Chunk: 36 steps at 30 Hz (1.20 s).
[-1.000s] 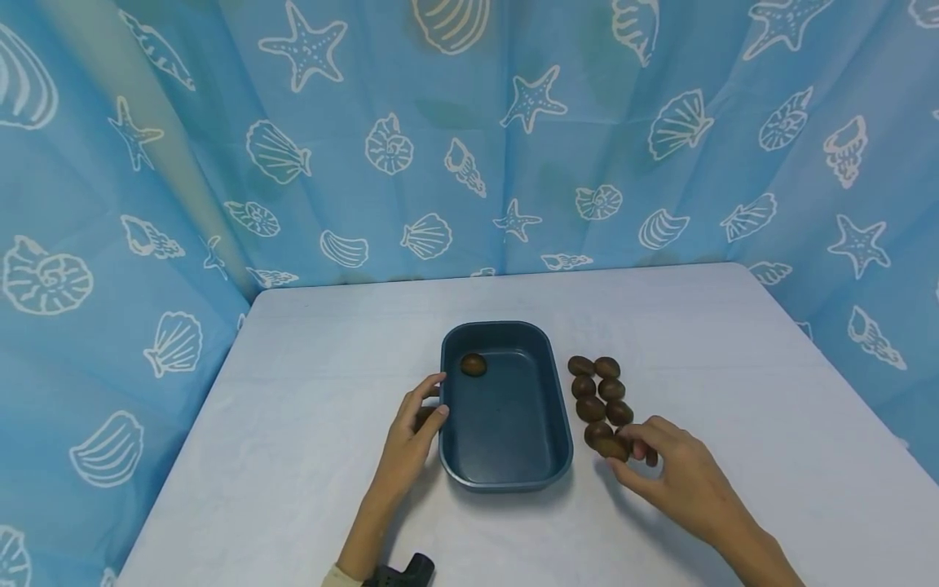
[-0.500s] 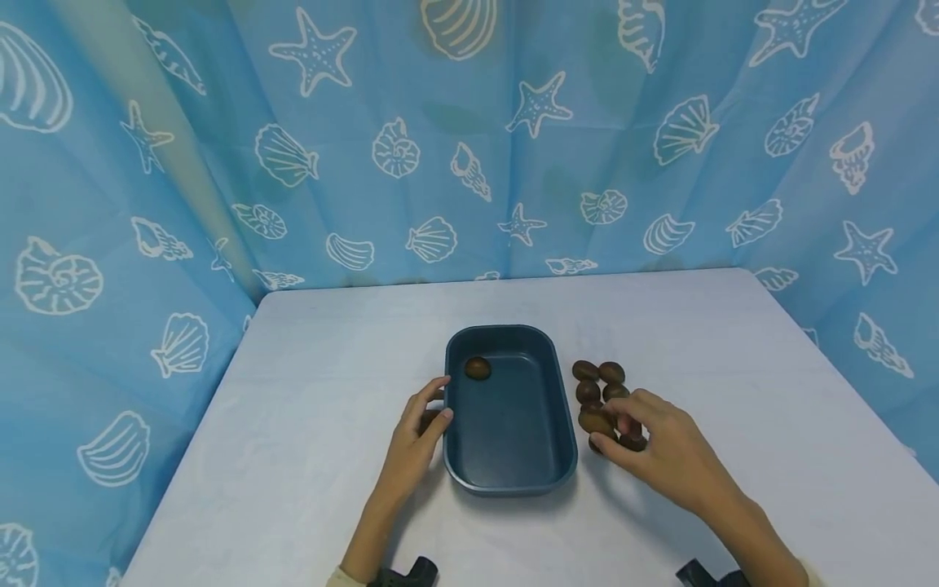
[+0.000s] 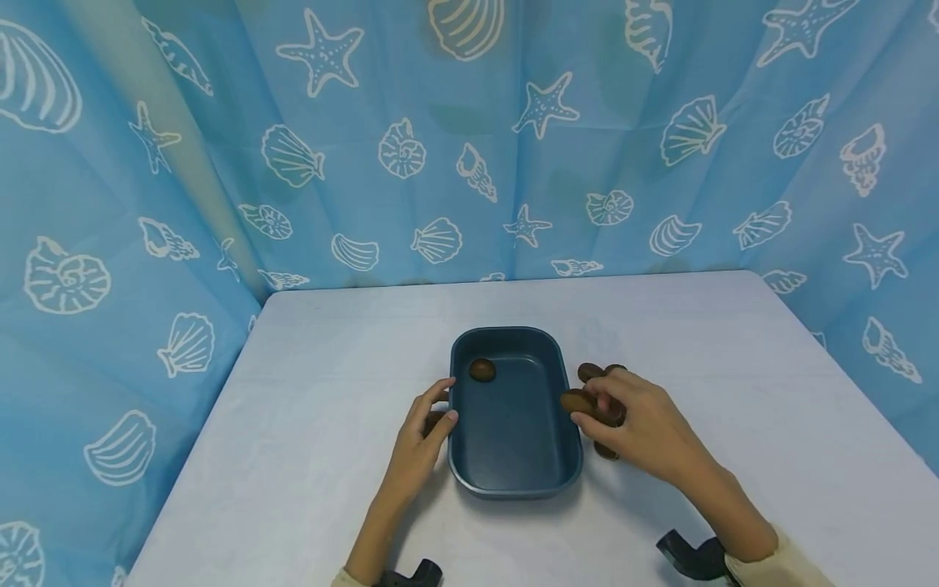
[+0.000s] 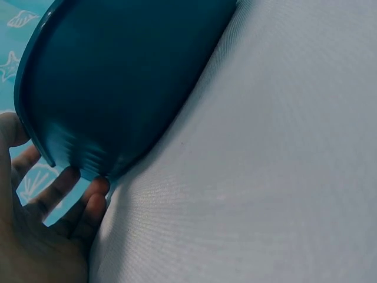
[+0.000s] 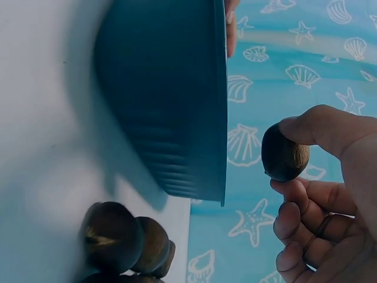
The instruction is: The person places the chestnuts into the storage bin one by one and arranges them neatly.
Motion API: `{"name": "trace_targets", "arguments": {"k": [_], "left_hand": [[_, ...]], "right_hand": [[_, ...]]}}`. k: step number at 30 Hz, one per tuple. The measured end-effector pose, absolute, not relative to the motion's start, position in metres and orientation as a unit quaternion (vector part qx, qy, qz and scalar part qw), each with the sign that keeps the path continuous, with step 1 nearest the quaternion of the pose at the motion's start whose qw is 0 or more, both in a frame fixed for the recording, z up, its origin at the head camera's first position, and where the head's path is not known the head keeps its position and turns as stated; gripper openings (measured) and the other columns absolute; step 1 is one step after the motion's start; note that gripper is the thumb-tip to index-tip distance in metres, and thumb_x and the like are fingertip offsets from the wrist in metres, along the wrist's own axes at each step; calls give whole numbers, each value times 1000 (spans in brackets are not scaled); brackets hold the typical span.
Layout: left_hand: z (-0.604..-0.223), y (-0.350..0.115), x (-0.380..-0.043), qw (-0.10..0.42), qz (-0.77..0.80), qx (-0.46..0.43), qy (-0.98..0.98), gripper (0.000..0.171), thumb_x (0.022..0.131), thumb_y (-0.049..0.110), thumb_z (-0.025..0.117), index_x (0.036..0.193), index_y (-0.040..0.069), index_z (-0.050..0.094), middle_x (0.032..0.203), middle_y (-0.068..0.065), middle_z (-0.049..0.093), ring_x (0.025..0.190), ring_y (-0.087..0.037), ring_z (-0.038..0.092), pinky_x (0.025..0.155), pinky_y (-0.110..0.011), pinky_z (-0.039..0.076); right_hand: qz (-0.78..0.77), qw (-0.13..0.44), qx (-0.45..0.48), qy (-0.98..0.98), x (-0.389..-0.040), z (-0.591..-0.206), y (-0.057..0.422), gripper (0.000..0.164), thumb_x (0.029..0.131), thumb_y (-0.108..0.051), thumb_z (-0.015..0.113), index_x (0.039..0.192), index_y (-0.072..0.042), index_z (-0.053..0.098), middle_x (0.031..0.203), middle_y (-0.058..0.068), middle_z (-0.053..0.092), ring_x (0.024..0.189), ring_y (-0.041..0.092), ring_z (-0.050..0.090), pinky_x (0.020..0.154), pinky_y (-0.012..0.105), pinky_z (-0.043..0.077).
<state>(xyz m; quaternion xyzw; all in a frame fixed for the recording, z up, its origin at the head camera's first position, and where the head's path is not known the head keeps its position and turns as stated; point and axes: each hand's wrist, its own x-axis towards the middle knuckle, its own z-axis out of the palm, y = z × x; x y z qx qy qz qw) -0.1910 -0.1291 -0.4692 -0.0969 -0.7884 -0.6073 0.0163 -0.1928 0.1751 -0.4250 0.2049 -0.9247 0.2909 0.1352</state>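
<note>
A dark blue rectangular tray (image 3: 509, 444) stands mid-table, with one brown chestnut (image 3: 482, 370) near its far left corner. My left hand (image 3: 411, 444) touches the tray's left side, its thumb and fingertips against the rim and outer wall; the left wrist view shows the fingers spread along that wall. Between thumb and fingers, my right hand (image 3: 653, 424) pinches another chestnut (image 5: 284, 153), raised at the tray's right rim. Several chestnuts (image 5: 112, 236) lie on the table to the right of the tray, partly hidden by this hand in the head view.
A white cloth (image 3: 330, 367) covers the table. Behind and beside it hangs a blue curtain (image 3: 469, 196) with white shell and starfish prints. Black wrist mounts (image 3: 693, 556) show at the bottom of the head view.
My right hand has lifted one chestnut from the near end of the group and moved it up and left to the tray's rim. The left hand stays at the tray.
</note>
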Motion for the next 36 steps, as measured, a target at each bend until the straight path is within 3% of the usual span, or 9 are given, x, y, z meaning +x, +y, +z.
{"name": "trace_targets", "arguments": {"k": [7, 15, 27, 36], "left_hand": [[-472, -130, -193, 13, -615, -96, -783, 46, 104, 16, 53, 150, 15, 46, 139, -20, 48, 113, -27, 58, 99, -46, 45], [-477, -132, -195, 21, -610, -97, -786, 45, 104, 22, 54, 149, 20, 47, 137, -9, 50, 112, -23, 58, 98, -42, 46], [-467, -131, -193, 10, -609, -95, -787, 46, 104, 17, 53, 150, 13, 45, 138, -17, 49, 113, -26, 58, 98, -45, 45], [-505, -135, -209, 20, -608, -97, -788, 46, 104, 27, 54, 149, 30, 45, 139, -7, 49, 114, -21, 58, 99, -44, 45]], "right_hand": [[283, 120, 212, -928, -210, -421, 165, 26, 85, -24, 80, 104, -10, 70, 82, -4, 53, 70, 12, 51, 60, 27, 46], [276, 108, 216, -930, -227, -417, 153, 29, 87, -26, 79, 107, -7, 71, 83, -2, 54, 70, 14, 51, 60, 29, 44], [263, 103, 222, -933, -250, -419, 139, 32, 87, -31, 79, 107, -7, 71, 83, -2, 53, 72, 14, 47, 62, 32, 42], [268, 88, 217, -935, -262, -418, 133, 34, 87, -30, 78, 109, -6, 70, 83, -1, 53, 71, 14, 47, 61, 33, 41]]}}
